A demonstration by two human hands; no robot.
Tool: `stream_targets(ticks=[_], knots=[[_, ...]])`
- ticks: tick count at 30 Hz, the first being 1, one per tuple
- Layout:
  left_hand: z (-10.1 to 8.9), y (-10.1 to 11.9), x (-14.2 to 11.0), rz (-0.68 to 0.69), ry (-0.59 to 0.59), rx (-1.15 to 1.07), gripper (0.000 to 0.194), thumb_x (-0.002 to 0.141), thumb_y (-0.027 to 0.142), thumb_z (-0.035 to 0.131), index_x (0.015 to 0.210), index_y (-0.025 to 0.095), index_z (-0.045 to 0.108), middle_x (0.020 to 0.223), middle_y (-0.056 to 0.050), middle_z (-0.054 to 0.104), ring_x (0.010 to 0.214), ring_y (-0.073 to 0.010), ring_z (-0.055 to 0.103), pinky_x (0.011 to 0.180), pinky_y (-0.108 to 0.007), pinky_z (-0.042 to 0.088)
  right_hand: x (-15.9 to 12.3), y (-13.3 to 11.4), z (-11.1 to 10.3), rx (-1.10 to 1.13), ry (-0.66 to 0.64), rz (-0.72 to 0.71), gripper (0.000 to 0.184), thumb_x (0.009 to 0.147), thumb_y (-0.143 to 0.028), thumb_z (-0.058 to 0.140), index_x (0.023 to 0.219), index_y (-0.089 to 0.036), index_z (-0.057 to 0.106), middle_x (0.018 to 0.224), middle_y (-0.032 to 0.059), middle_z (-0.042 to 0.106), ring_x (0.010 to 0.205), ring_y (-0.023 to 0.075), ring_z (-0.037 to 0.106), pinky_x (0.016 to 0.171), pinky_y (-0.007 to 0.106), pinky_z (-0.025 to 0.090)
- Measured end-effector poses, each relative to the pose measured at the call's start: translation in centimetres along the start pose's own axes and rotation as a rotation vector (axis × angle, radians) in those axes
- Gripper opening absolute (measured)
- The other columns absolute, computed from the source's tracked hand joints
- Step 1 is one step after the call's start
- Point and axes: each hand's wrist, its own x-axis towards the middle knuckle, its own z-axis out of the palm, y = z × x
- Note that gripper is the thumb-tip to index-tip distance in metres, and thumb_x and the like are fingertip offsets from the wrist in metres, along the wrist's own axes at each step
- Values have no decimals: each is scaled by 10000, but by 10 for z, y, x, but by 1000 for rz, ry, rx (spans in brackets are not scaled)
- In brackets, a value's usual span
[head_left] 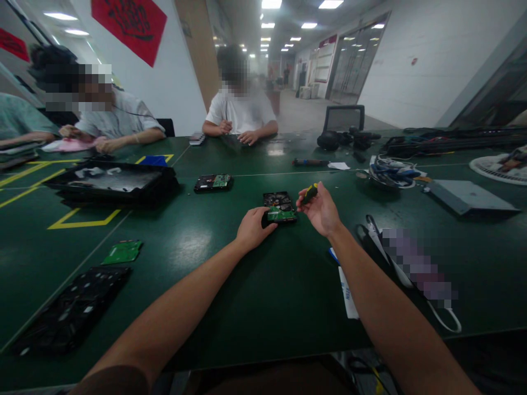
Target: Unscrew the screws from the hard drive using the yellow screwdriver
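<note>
A hard drive (280, 200) with a green circuit board on its near part lies on the table before me. My left hand (256, 227) grips its near left side, with the thumb at the near edge and the fingers along the left. Just right of the drive, my right hand (320, 211) is raised and closed round a screwdriver (309, 193) with a green and yellow handle. The screwdriver's tip is too small to make out. Another hard drive (213, 182) lies farther left. Nearer on the left are a loose green circuit board (122, 252) and a larger black drive (76, 310).
A black tray (115, 184) stands at the left on the green table (230, 307). Bundled cables (391, 173), a grey metal box (471, 197) and a strap with a blurred badge (415, 263) lie right. Two people sit across the table; another sits far left.
</note>
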Motion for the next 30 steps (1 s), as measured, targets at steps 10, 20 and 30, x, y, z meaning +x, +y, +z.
stream_targets(ticks=[10,20,30], knots=[[0,0,0,-4,-6,0,562,858,449,737,1352,214,606,1363,-114,647,1297,-298,563,1100,-447,465,-2,-2,3,83,-10,55,459,869,-724,568,928,-274,632,851,30,691,813,226,668,692,376,536],[0,0,-1,9,1,6,567,863,459,732,1350,198,608,1356,-116,650,1288,-293,565,1098,-434,467,-3,-7,4,208,-67,76,646,866,-837,458,951,-252,720,746,29,597,681,189,580,640,357,512],[1,-2,0,8,5,0,573,863,465,732,1355,201,606,1360,-114,648,1289,-291,562,1096,-432,468,-4,-5,6,269,-16,71,337,854,-589,680,818,-256,650,850,28,661,818,197,628,630,319,461]])
